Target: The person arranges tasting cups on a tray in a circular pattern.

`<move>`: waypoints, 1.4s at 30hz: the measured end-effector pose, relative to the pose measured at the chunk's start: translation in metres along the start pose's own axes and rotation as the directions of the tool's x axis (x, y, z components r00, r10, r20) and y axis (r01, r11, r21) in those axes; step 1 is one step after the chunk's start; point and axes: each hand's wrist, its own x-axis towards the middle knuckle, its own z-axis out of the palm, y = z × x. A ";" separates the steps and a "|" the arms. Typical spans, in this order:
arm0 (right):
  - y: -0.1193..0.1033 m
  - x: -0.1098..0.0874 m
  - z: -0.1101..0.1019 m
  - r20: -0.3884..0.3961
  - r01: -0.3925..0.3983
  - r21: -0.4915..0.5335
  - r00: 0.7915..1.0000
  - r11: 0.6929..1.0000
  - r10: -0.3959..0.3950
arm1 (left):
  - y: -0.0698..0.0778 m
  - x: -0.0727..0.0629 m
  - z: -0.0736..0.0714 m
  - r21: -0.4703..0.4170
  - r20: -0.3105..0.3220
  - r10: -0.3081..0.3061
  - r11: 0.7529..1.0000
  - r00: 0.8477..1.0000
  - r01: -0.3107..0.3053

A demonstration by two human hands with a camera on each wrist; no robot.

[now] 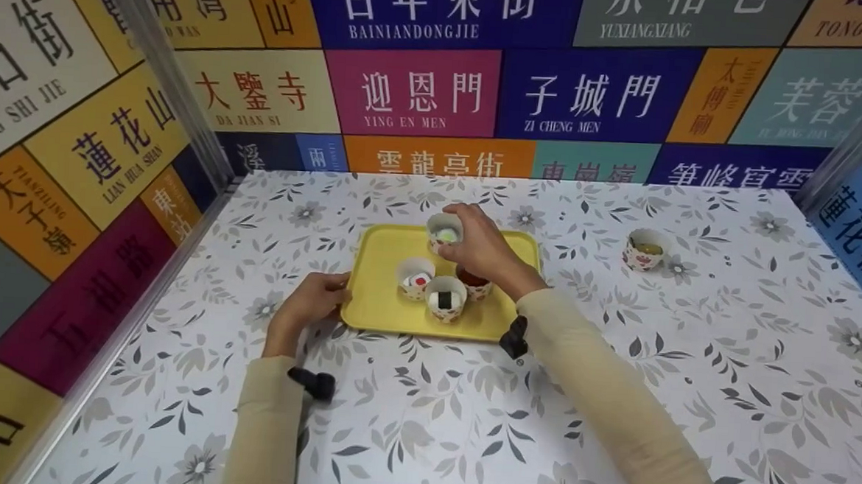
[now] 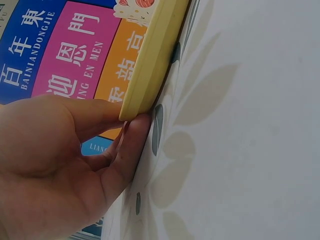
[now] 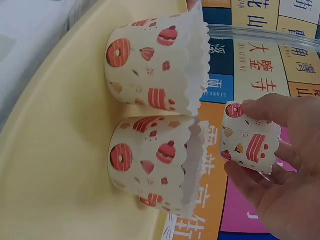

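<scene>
My left hand (image 1: 310,302) is at the left side of a yellow tray (image 1: 379,247); in the left wrist view its thumb and fingers pinch the tray rim (image 2: 155,55). My right hand (image 1: 488,246) holds a paper baking cup (image 3: 250,137) by its side, above the back part of the tray. Something whitish green lies inside this cup. Three more printed paper cups stand close together on the tray: one with a white piece with a red mark (image 1: 420,280), one with a rice ball with a dark strip (image 1: 445,300), and one with dark red contents (image 1: 472,279), partly hidden by my right hand.
Another paper cup (image 1: 643,250) with yellowish and dark contents stands on the table to the right of the tray. A floral-patterned cloth (image 1: 407,418) covers the table. Walls with coloured place-name panels (image 1: 417,90) border the back and both sides.
</scene>
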 end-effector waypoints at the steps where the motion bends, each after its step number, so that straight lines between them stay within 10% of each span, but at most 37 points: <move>1: -0.002 0.001 0.001 0.000 0.007 -0.002 1.000 1.000 -0.007 | 0.000 0.000 0.000 -0.007 0.004 0.000 1.000 1.000 0.000; 42: -0.029 0.026 0.052 0.025 -0.034 -0.015 0.999 0.999 0.034 | 0.000 0.003 0.000 0.049 -0.023 -0.066 0.997 0.998 0.067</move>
